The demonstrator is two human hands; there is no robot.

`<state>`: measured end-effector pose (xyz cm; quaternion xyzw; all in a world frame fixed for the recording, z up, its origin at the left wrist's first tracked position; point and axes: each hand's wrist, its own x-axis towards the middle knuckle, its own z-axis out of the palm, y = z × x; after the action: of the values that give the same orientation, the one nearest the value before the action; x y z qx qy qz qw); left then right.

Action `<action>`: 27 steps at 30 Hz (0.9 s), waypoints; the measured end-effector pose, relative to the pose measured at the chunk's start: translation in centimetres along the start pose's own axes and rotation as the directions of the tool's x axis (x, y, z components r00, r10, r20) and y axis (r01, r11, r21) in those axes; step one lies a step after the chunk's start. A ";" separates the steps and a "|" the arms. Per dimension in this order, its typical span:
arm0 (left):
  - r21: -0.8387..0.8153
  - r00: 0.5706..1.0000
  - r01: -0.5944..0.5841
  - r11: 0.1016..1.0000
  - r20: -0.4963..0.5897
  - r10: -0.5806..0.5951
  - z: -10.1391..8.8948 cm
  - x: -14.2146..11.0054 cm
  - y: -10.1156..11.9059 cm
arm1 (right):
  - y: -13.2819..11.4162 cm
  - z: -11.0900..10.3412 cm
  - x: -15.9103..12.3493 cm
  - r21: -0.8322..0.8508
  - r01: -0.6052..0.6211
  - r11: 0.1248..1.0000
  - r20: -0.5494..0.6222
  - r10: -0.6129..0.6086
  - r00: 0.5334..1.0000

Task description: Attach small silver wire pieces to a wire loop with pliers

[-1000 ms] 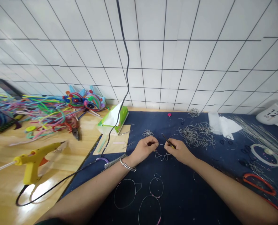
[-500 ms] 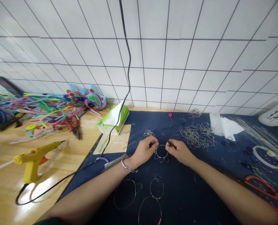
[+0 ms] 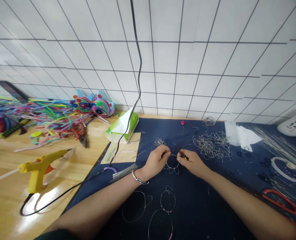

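Note:
My left hand [image 3: 158,160] is closed in a pinch at the upper left of a small wire ring [image 3: 173,168] with little wire loops along its lower side. Facing it, my right hand [image 3: 193,163] is wrapped round a slim dark pointed tool [image 3: 180,151] with yellow on it, whose tip points up and left. The fingers of this hand also meet the ring's right side. Nearer me on the dark blue cloth lie a figure of two joined wire rings with pink beads [image 3: 167,211] and a single wire hoop [image 3: 124,215].
A tangled wire heap [image 3: 211,145] lies right of my hands, a smaller wire pile [image 3: 159,142] behind them. Left are a tissue pack [image 3: 130,128], a yellow glue gun [image 3: 39,168] and colourful strips [image 3: 50,115]. Orange-handled scissors [image 3: 280,200] and a white mug [image 3: 293,125] sit right.
The whole view has shifted slightly, so things appear a little further right. Both hands keep nearly the same hold on the ring and the tool.

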<state>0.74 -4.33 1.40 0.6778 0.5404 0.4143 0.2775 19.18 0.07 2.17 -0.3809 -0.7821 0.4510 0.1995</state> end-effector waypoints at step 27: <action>0.196 0.989 -0.132 0.972 0.093 0.116 -0.4 0.2 -0.4 | -0.2 -0.2 0.1 -0.082 0.020 0.996 0.034 -0.017 0.999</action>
<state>0.23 -4.09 1.30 0.7510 0.5245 0.3462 0.2025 19.14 0.23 2.46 -0.3739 -0.8068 0.4228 0.1749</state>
